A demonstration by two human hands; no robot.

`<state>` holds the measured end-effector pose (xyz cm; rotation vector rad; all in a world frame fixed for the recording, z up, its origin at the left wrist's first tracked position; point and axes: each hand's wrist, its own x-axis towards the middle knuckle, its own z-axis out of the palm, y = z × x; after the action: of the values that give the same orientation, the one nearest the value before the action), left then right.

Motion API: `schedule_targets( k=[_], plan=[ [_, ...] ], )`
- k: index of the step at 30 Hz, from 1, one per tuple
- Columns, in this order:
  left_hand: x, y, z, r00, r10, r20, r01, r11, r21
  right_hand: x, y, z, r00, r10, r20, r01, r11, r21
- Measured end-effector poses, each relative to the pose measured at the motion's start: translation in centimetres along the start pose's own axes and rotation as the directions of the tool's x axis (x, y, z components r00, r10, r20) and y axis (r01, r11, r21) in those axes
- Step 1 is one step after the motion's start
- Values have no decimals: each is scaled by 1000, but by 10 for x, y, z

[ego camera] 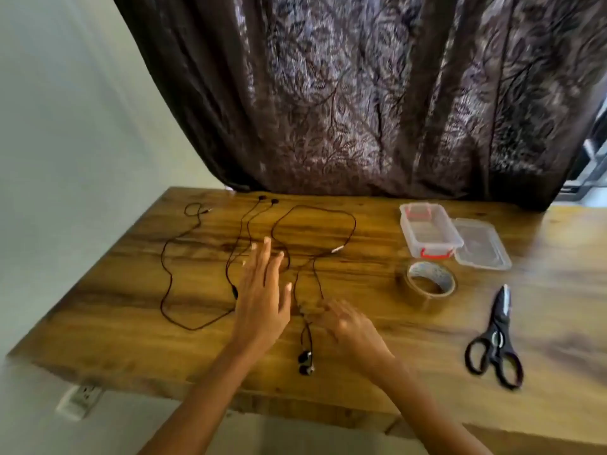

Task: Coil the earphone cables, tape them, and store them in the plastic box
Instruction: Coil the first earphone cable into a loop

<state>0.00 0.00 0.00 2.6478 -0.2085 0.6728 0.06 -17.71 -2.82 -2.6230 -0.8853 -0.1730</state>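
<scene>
Wooden tabletop holds all your things, spread out so each is easy to reach. Two sets of dark earphone cables lie loose and uncoiled on it: the left cable loops wide near the wall side, and the right cable makes a big ring in the middle, with its earbuds lying close to you. Your left hand hovers flat above the spot between the two cables, its fingers spread wide and holding nothing. Your right hand is low by the thin part of the right cable, just above the earbuds. It is blurry, so you cannot tell if its fingers pinch the cable or only touch it. It looks like you are about to pick up this cable to start coiling it. The tape roll sits flat to the right, and the scissors lie shut beside it, ready for cutting tape later. The plastic box waits open at the back, with its lid off and touching its right side, so coils can drop right in. Nothing is in it yet.
</scene>
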Motion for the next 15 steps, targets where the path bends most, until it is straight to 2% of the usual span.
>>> schedule_targets(
  k=[3, 5, 9, 11, 15],
  plan=[
    [-15, -11, 7, 994, -97, 45, 97, 995, 18, 1, -4, 14, 958, -85, 275, 114, 989, -94],
    [-27, -16, 14, 990, -120, 81, 118, 993, 32, 5, -5, 17, 941, -96, 325, 137, 985, -105],
    [-38, -21, 18, 978, -164, 131, 164, 986, 10, 10, 4, 37, 947, -84, 311, 123, 987, -106],
    [-41, -23, 20, 971, -183, 156, 188, 982, -14, 14, 6, 41, 964, -128, 234, 150, 986, -77],
    [-43, -23, 21, 967, -184, 177, 193, 981, -36, 14, 10, 48, 981, -187, 59, 194, 970, -149]
  ],
)
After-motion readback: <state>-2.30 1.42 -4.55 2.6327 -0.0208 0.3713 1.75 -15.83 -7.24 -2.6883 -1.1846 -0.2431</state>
